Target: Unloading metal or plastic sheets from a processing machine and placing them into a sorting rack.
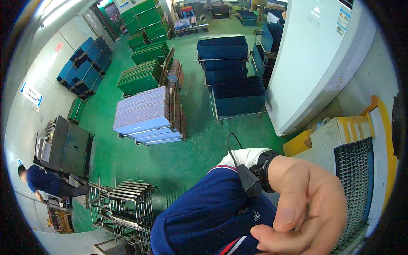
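Observation:
My left hand (312,208) is raised close at the lower right, bent back toward me. Its fingers are loosely curled, with the thumb near a bent fingertip, and no object shows between them. A black band (264,170) circles the wrist, and a small black device (248,180) with a thin looping cable sits beside it. The navy sleeve (199,212) with red and white trim, over a white cuff, fills the lower middle. Just beyond the hand is a grey wire-mesh panel (355,182). My right hand is out of the picture.
Racks of pale violet panels (142,110), green boards (140,76) and dark blue boards (238,95) stand on the green floor. A tall white cabinet (312,63) is at right. Empty metal racks (127,204) stand lower left, near a person (49,182) by a grey machine (72,146).

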{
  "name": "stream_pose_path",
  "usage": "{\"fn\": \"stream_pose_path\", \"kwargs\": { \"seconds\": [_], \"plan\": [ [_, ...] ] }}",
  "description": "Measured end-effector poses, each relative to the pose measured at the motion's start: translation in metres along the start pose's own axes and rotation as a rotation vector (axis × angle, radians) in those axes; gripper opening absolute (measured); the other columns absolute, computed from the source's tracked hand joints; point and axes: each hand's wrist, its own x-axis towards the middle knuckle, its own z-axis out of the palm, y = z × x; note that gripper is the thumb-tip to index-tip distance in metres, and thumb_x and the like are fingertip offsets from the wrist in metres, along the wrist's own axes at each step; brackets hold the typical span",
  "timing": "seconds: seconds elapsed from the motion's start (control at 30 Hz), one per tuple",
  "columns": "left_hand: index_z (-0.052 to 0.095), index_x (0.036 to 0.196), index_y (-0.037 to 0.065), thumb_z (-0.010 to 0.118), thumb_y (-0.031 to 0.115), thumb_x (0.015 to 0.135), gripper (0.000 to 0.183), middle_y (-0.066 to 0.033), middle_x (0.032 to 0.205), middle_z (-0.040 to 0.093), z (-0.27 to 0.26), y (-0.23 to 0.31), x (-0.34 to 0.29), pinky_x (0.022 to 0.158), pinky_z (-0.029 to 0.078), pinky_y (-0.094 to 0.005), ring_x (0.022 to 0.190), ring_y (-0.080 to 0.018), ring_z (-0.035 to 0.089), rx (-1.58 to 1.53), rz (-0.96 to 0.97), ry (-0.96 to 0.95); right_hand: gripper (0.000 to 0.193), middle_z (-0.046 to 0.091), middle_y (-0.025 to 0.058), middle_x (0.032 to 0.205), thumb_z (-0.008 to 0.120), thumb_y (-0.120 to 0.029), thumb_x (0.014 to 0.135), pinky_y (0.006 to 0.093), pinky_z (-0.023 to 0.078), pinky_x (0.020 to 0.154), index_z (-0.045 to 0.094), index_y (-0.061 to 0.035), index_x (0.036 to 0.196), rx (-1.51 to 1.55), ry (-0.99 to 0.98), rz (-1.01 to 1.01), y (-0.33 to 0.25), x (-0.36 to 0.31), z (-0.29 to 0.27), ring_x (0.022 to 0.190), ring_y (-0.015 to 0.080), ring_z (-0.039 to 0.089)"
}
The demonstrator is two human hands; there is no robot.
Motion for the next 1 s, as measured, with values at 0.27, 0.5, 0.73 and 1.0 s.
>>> {"fn": "stream_pose_path", "kwargs": {
  "seconds": [0.27,0.5,0.73,1.0],
  "plan": [
    [0.053,0.081,-0.001,0.052,0.012,0.085,0.014,-0.0069,0.059,0.054,0.001,-0.003,0.002,0.042,0.040,-0.0284,0.047,-0.0159,0.050,-0.003,-0.008,-0.016,0.039,0.055,0.0106,0.063,0.045,-0.012,0.086,0.0164,0.042,0.060,0.039,0.0219,0.104,-0.018,0.050,-0.021,0.000,-0.001,0.002,0.053,0.0116,0.050],
    [0.052,0.082,-0.001,0.052,0.012,0.085,0.014,-0.0069,0.059,0.054,0.002,-0.005,0.003,0.042,0.041,-0.0283,0.047,-0.0157,0.050,0.003,-0.007,-0.028,0.037,0.056,0.0115,0.067,0.047,-0.015,0.085,0.0217,0.043,0.061,0.042,0.0166,0.102,-0.108,-0.050,0.077,-0.009,-0.025,-0.010,0.057,0.0162,0.052],
    [0.052,0.082,-0.001,0.052,0.012,0.085,0.013,-0.0069,0.059,0.054,0.001,-0.001,0.000,0.042,0.041,-0.0282,0.047,-0.0155,0.050,-0.004,-0.006,-0.012,0.034,0.057,0.0124,0.072,0.048,-0.019,0.084,0.0270,0.043,0.062,0.045,0.0113,0.101,-0.425,-0.174,0.523,-0.026,-0.114,-0.031,0.062,0.0208,0.053],
    [0.052,0.082,-0.002,0.051,0.011,0.085,0.013,-0.0069,0.058,0.054,0.000,0.001,-0.001,0.042,0.041,-0.0281,0.047,-0.0153,0.050,-0.057,-0.021,0.038,0.032,0.059,0.0135,0.077,0.050,-0.022,0.083,0.0331,0.044,0.063,0.049,0.0052,0.099,-1.182,-0.389,1.424,-0.161,-0.280,-0.100,0.067,0.0260,0.055]
  ]
}}
